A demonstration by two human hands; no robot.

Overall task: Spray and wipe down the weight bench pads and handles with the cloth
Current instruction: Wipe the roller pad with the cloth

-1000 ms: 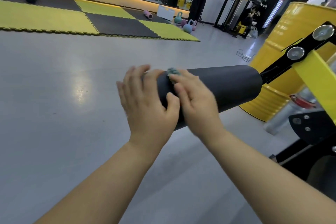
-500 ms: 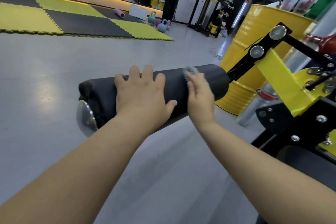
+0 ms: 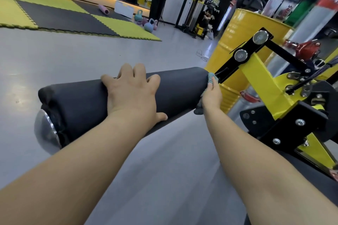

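Your left hand (image 3: 132, 95) lies spread over the top of the black roller pad (image 3: 117, 100), palm down, fingers splayed across the curve and thumb hooked on the near underside. It presses flat on the pad rather than closing around anything.

Your right hand (image 3: 212, 97) sits at the pad's inner end, the end that meets the yellow frame arm (image 3: 263, 76). Its fingers are curled around a teal cloth (image 3: 212, 77), which is bunched against the rim of the pad: one tuft shows above your fingertips and a greyer fold hangs below your wrist. The cloth touches the pad where the black bracket (image 3: 236, 60) with its two silver bolts joins on.

The pad runs from that bracket out toward you and away from the frame, ending in a chrome end cap (image 3: 45, 133) at its outer end, beyond your left hand. The padding looks wrinkled just beside the cap.

Behind the bracket stands a yellow drum (image 3: 243, 29) carrying several bottles (image 3: 285, 5) on its top. Farther from the pad, across the grey floor (image 3: 73, 56), lie yellow and black mats (image 3: 60, 14), with a few pastel kettlebells (image 3: 148, 23) and a pink foam roller (image 3: 103, 9) near their edge.

No spray bottle for the job can be picked out with certainty.
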